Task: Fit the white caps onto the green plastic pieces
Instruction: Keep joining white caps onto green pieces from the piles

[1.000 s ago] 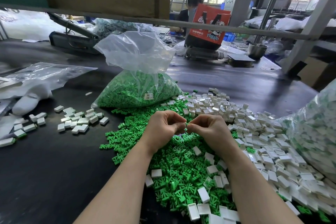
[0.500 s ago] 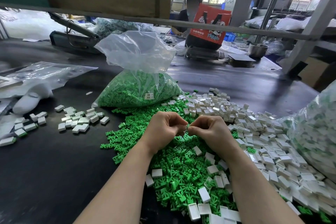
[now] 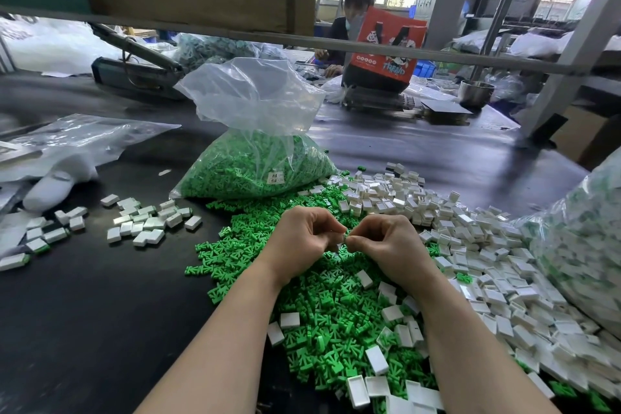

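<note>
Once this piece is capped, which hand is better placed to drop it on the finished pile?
Probably the left hand: the finished pile lies on its side, while the right hand sits nearer the loose white caps.

2 bare hands | 1 clear bag of green pieces | 1 red bag | 1 metal bowl | loose green pieces and white caps: too many to count

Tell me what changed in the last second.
Almost nothing. Left hand and right hand stay together over the green pieces, pinching a small part between their fingertips; it shows slightly more now. Loose white caps and bag unmoved.
</note>
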Demonstrator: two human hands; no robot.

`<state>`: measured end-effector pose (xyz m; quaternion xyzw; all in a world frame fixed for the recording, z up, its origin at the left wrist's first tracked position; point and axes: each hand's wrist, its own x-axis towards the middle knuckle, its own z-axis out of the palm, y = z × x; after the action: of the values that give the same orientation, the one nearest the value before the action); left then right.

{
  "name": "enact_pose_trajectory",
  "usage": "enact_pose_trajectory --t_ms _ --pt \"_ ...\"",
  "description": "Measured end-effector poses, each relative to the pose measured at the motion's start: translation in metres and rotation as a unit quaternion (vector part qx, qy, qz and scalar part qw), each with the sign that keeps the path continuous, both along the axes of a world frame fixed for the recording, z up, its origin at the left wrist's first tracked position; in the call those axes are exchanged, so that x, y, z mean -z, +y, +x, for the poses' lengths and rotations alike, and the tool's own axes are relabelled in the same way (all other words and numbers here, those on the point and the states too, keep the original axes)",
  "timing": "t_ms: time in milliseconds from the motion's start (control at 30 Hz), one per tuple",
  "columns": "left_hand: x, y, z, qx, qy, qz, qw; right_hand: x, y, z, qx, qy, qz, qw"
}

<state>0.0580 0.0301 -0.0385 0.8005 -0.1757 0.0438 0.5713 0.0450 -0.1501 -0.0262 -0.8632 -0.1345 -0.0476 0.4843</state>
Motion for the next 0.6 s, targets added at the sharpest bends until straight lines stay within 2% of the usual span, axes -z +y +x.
enact_pose_trajectory --t_ms 600 --pt "-0.0034 -0.0003 -0.0016 0.0 0.015 -0.053 0.999 0.0028 -0.0005 0.003 -0.009 -0.015 0.047 0.999"
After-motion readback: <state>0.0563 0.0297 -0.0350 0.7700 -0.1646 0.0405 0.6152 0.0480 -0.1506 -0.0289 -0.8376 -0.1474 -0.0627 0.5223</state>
